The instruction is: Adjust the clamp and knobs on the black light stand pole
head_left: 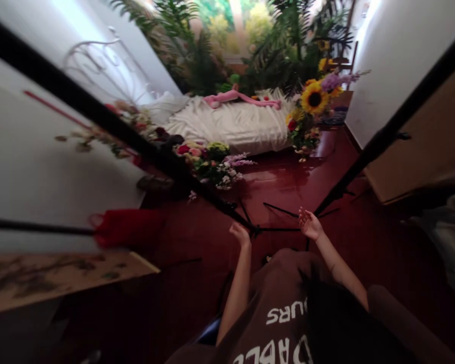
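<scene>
My left hand (240, 234) is held low in front of me, fingers loosely bent, with nothing visible in it. It appears beside the lower end of a slanting black stand pole (197, 186); whether they touch is unclear. My right hand (310, 224) is palm up with its fingers apart and holds nothing. Close behind it rises a second black pole (358, 164). Thin black stand legs (278, 229) spread over the floor between the two hands.
A bed with a cream sheet (231, 124) stands ahead, a pink plush toy (231, 96) on it. Artificial flowers (212, 164) and sunflowers (314, 97) flank it. A red bag (127, 227) and a painted panel (60, 273) are at left, a brown board (420, 126) at right.
</scene>
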Motion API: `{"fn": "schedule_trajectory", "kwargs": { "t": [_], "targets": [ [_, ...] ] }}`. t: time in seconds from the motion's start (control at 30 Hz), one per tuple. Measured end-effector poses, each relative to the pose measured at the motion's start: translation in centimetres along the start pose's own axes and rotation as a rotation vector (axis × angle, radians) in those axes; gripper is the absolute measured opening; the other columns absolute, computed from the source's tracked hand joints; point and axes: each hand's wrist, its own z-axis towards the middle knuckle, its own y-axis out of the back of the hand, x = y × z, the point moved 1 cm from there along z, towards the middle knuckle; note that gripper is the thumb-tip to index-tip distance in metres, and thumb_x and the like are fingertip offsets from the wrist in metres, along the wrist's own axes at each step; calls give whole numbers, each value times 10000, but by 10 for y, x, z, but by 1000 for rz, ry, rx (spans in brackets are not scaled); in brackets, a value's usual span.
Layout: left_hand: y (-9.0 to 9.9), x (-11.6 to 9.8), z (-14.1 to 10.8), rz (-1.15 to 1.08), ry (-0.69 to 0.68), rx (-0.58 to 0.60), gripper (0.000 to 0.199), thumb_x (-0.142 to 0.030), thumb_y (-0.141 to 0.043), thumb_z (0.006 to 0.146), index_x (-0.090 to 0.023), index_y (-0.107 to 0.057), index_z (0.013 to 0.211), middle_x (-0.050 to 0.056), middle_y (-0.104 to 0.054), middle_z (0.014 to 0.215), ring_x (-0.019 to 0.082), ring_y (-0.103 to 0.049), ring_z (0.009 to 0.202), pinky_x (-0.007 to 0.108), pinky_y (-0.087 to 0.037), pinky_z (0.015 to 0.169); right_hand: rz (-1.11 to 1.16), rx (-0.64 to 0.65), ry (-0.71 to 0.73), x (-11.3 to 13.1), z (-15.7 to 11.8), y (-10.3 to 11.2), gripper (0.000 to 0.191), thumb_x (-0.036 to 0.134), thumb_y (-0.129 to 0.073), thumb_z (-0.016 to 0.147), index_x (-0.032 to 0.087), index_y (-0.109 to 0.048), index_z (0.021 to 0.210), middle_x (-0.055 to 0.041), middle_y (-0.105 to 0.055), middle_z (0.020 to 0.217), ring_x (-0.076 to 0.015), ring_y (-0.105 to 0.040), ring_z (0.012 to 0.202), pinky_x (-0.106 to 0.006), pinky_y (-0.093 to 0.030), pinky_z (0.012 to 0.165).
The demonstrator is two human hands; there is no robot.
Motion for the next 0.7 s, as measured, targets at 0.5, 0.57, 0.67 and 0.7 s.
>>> {"fn": "schedule_trajectory", "kwargs": {
  "t": [0.5,0.57,0.67,0.7],
  "targets": [
    [29,-110,66,93,-423,57,594,-715,-354,850,-197,-568,1045,101,-665,964,165,-634,810,283,-495,748,-351,311,-610,-112,74,-189,442,451,-300,1009,128,-597,963,-51,-711,779,-83,-650,610,-135,-519,503],
    [29,-104,70,116,-413,41,583,-705,-369,852,-198,-567,1061,105,-672,968,175,-645,815,287,-495,745,-382,315,-617,-111,78,-199,414,441,-340,1003,126,-594,918,-35,-692,720,-66,-608,538,-111,-484,455],
    [26,-101,71,123,-435,-3,582,-692,-359,863,-190,-572,1068,114,-676,961,189,-654,818,295,-496,743,-490,286,-630,-105,86,-208,331,357,-394,993,118,-586,869,-17,-655,643,-49,-560,471,-88,-457,426],
    [24,-101,71,122,-447,-16,583,-688,-353,867,-189,-575,1071,116,-676,956,192,-655,820,296,-496,742,-562,283,-592,-104,89,-209,294,316,-412,984,117,-583,853,-16,-646,632,-48,-557,467,-87,-458,427]
  ]
}}
